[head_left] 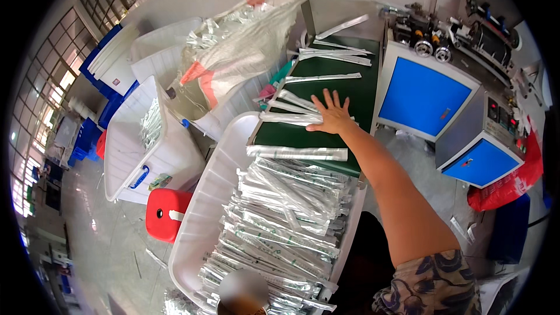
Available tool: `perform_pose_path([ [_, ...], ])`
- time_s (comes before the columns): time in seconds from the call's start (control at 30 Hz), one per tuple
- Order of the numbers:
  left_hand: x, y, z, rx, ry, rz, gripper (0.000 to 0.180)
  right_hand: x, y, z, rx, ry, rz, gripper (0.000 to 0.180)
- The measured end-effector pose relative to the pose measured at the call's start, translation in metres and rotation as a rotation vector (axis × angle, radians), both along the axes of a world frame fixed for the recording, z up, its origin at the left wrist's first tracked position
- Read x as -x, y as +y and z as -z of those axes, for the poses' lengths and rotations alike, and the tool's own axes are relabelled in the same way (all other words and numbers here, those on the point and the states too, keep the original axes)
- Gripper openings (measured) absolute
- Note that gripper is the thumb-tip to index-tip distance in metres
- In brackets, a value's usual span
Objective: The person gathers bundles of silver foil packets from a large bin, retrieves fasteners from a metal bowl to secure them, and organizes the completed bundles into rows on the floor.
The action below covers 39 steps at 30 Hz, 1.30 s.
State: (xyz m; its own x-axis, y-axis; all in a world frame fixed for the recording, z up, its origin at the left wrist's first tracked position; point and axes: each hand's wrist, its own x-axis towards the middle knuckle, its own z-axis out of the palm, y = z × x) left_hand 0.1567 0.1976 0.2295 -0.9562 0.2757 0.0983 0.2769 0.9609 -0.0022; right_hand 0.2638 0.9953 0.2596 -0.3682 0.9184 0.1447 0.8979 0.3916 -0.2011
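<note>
My right hand (333, 115) reaches forward over the dark green belt (326, 138). Its fingers are spread, and the palm faces down on or just above a few slim white sealed packets (291, 118). Whether it presses on them I cannot tell. More narrow packets (335, 55) lie across the belt's far part, and a wider one (297, 152) rests at its near end. Below that end, a long white tub (201, 210) holds a deep heap of silvery-white packets (280, 221). My left hand is out of view.
White bins (131, 157) stand to the left, one with packets inside. Beyond them leans a large woven sack (245, 46). A red stool (166, 214) sits beside the tub. Blue-doored machine cabinets (424, 94) are at right. A blurred round patch covers part of the tub's near end.
</note>
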Motion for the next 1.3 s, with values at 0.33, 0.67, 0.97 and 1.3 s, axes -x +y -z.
perform_pose_path([
  [0.33,-0.009,0.157,-0.064,-0.463,-0.055,0.327,0.027,0.037,-0.058,0.002,0.065,0.024,-0.341,0.022],
  [0.67,0.033,0.412,-0.041,-1.486,-1.709,0.141,0.034,0.001,-0.277,-0.013,1.623,0.937,-0.609,0.028],
  [0.97,0.001,0.423,-0.031,-1.825,-1.702,0.071,0.032,-0.071,-0.339,-0.013,1.865,1.061,-0.395,0.016],
  [1.3,0.000,0.392,-0.034,-2.050,-1.460,-0.163,0.030,-0.040,-0.311,0.021,0.986,0.743,-0.953,0.026],
])
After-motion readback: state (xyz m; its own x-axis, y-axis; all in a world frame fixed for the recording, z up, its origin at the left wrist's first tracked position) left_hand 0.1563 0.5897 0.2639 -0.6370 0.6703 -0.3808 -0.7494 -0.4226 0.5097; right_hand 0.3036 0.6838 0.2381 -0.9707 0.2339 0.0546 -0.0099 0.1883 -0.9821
